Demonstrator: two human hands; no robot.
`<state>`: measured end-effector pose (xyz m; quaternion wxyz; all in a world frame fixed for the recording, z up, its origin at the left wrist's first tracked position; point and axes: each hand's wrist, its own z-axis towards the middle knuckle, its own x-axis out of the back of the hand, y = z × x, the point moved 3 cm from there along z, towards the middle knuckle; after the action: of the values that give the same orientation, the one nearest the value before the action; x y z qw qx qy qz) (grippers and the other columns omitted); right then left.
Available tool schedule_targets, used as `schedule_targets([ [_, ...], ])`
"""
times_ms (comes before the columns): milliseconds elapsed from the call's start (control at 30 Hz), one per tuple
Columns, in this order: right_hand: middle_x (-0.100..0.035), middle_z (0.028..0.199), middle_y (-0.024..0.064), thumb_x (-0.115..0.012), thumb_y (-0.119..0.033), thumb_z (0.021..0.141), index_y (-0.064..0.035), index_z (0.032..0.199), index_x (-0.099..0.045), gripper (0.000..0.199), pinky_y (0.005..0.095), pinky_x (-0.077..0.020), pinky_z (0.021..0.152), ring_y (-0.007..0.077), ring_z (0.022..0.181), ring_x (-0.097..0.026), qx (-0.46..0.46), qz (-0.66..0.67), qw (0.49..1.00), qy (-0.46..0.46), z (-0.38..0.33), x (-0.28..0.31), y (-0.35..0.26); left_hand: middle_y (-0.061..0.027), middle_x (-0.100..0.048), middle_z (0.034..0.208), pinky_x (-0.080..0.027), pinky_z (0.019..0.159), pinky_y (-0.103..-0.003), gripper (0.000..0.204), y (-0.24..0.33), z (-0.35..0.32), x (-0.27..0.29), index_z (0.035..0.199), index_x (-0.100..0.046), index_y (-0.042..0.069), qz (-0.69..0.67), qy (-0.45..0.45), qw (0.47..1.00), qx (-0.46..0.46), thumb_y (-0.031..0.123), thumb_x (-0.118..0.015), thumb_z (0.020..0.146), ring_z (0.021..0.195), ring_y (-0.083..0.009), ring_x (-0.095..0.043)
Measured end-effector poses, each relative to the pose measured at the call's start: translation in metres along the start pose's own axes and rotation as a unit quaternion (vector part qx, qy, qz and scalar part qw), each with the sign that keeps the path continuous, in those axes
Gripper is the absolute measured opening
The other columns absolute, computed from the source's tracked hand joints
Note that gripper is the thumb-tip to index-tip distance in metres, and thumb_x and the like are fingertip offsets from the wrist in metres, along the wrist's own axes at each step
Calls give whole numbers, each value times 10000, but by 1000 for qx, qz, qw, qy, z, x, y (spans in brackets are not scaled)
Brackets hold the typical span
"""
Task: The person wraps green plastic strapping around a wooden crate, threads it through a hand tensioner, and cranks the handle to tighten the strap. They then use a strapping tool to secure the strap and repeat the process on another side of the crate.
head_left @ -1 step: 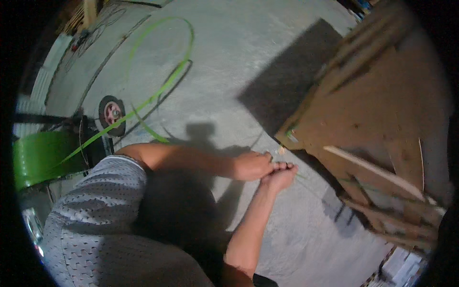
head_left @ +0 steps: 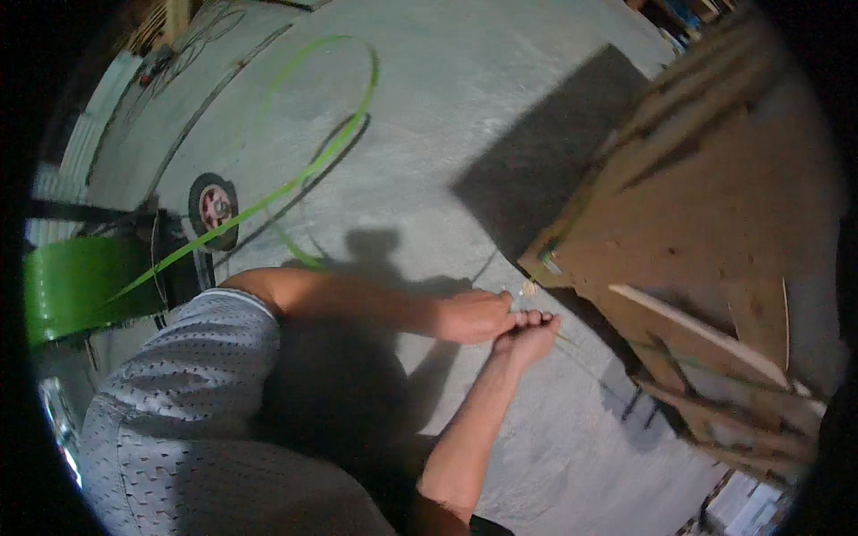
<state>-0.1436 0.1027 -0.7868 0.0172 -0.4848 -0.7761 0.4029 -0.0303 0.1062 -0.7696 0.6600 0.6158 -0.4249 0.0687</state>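
Observation:
Both of my hands meet low over the concrete floor, beside the corner of a wooden crate. My left hand [head_left: 480, 316] is closed, its fingertips against my right hand [head_left: 529, 339], which is closed too. A thin end of green strapping band [head_left: 308, 171] sticks out past the right hand toward the crate; the part inside my fingers is hidden. From a green roll [head_left: 80, 290] at the left the band rises in a large loop, then drops behind my left forearm.
The wooden crate [head_left: 688, 232] with slatted boards fills the right side and casts a dark shadow. A cart wheel [head_left: 214, 212] stands by the roll. A long thin cable [head_left: 210, 105] lies on the floor at upper left. White packages [head_left: 744, 509] lie at lower right.
The loop of green band has shifted slightly to the right, and the whole view has moved a little. My hands stay together, both closed.

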Motion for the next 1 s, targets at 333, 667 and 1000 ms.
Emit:
schedule_targets([
  [333,-463,592,26,-340,-309,981,-76,746,-461,353,295,-333,447,172,487,-396,132,24,991,-15,138,194,-285,-255,-610,749,-477,595,-533,263,-5,-9,15,914,-508,-99,-113,-33,992,54,155,-444,900,694,-428,-618],
  [667,-386,570,-25,-423,-260,916,-170,707,-383,231,250,-333,403,127,448,-368,181,-200,937,220,82,260,-273,-202,-637,837,-471,643,-457,201,-25,-3,-5,916,-577,-71,39,-61,990,118,70,-532,780,837,-356,-627],
  [1000,-334,618,-2,-390,-287,958,-155,721,-387,272,284,-275,500,130,550,-300,130,-217,945,208,42,264,-235,-142,-593,707,-439,501,-404,118,34,44,3,805,-577,-21,45,-107,993,-16,72,-513,837,546,-240,-526],
])
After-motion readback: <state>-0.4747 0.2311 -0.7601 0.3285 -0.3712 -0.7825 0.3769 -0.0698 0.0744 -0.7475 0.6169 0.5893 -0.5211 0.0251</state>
